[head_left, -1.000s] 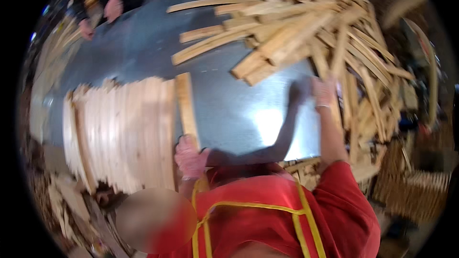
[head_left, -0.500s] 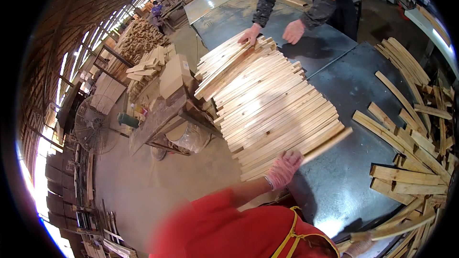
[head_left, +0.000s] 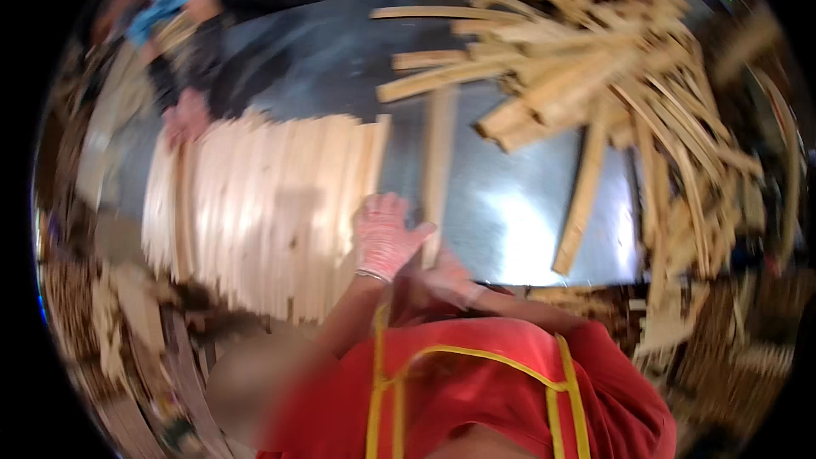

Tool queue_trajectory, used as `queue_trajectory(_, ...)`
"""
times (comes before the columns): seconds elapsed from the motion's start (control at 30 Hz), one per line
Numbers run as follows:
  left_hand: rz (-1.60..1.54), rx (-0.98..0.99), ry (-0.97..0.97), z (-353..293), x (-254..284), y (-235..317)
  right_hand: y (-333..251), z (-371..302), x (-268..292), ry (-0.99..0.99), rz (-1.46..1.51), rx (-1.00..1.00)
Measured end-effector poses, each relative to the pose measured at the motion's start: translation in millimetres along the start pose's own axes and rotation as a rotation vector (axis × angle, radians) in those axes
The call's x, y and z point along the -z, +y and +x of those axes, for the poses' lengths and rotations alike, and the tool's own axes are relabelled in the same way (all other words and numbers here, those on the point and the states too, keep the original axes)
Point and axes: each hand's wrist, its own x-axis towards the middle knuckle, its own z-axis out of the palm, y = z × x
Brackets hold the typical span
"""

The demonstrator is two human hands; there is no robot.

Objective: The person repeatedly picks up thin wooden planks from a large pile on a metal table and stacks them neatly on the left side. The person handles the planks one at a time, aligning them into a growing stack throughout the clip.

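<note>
Wood strips seem to be being lined up: the left hand (head_left: pixel 391 236) spreads loosely at the row's (head_left: pixel 263 212) right edge, the right hand (head_left: pixel 449 277) apparently grips a separate strip (head_left: pixel 438 149) over the worktop (head_left: pixel 501 195), which calls for parallel alignment.

The grey metal counter (head_left: pixel 514 195) is bare between the long pale wooden strip (head_left: pixel 439 149) and the slanting tan wooden strip (head_left: pixel 585 191); a jumbled heap of wooden pieces (head_left: pixel 586 68) blocks the far right. The left hand (head_left: pixel 393 236) covers the near end of the narrow gap beside the long strip, and a tight row of pale wooden slats (head_left: pixel 276 195) bars the left.
</note>
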Motion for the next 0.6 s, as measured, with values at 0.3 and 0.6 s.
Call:
queue_trajectory(0.3, -0.020, 0.222, -0.081, -39.6, -36.5, -45.4, 43.0, 19.1, 126.3, 0.462, -0.228, 0.302)
queue_trajectory(0.6, -0.021, -0.255, -0.008, -9.8, -67.1, 45.2, 111.6, 12.3, 260.1, 0.778, 0.233, -0.017)
